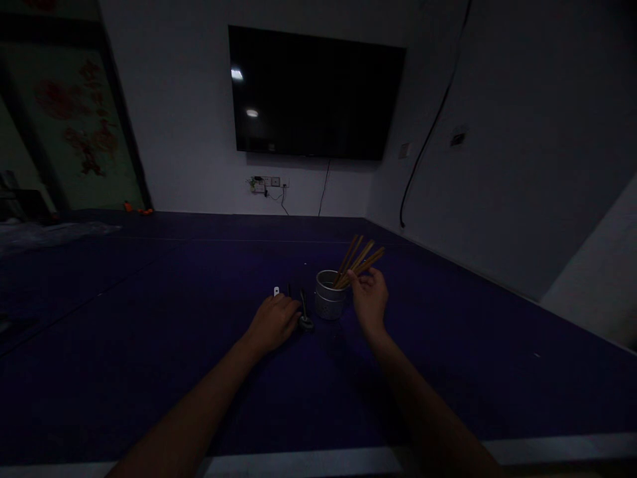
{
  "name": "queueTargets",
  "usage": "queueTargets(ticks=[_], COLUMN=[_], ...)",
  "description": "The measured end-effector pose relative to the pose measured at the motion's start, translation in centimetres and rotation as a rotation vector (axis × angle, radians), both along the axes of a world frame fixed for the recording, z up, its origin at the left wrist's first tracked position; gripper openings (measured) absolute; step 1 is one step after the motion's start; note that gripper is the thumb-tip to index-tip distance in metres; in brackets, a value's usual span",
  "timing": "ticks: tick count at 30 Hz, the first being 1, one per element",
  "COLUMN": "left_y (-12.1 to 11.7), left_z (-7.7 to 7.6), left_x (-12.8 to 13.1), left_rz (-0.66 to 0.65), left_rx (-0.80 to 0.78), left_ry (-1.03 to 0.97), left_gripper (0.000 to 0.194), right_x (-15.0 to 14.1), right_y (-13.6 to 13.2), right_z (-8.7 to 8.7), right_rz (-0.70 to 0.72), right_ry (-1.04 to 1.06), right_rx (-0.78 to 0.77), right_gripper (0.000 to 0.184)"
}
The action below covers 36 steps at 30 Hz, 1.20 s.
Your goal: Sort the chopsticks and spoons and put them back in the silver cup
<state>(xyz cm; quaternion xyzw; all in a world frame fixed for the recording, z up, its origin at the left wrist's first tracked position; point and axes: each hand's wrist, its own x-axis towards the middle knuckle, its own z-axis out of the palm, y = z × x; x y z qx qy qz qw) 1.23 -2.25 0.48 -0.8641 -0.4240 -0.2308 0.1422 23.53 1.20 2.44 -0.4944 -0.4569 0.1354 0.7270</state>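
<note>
A grey metal utensil holder (pixel 329 304) with small holes in its side stands upright on the dark blue surface. Several wooden chopsticks (pixel 362 255) lean out of its mouth to the right. My right hand (pixel 371 299) pinches some of them just above the rim, thumb toward the holder. Left of the holder, my left hand (pixel 273 322) lies low with its fingers curled; what is under the palm is hidden. By its fingertips is a dark spoon (pixel 305 322), its handle pointing away. A white handle end (pixel 276 291) shows beyond the knuckles.
The wide dark blue surface (pixel 149 299) reaches the back wall, with a pale front edge (pixel 308 463). A television (pixel 318 93) hangs above sockets (pixel 269 182) and cables. Clear plastic sheeting (pixel 54 232) lies far left, near small orange objects (pixel 144 212).
</note>
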Motion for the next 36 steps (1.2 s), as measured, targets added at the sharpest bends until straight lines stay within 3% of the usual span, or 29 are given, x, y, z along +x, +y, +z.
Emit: queueTargets(ticks=[9, 21, 27, 36], left_y=[0.2, 0.4, 0.2, 0.1], left_z=[-0.2, -0.4, -0.2, 0.1], left_x=[-0.1, -0.2, -0.2, 0.0], left_rz=[-0.009, -0.014, -0.015, 0.005], left_rx=[-0.007, -0.012, -0.015, -0.031], left_ry=[-0.009, 0.001, -0.010, 0.029], left_gripper=[0.022, 0.024, 0.022, 0.021], right_x=[0.1, 0.4, 0.4, 0.3], right_y=[0.4, 0.0, 0.2, 0.5], right_z=[-0.7, -0.5, -0.8, -1.2], right_rz=[-0.018, -0.009, 0.071, 0.050], right_ry=[-0.010, -0.233, -0.180, -0.148], right_rx=[-0.008, -0.114, -0.098, -0.121], right_gripper=[0.058, 0.058, 0.064, 0.066])
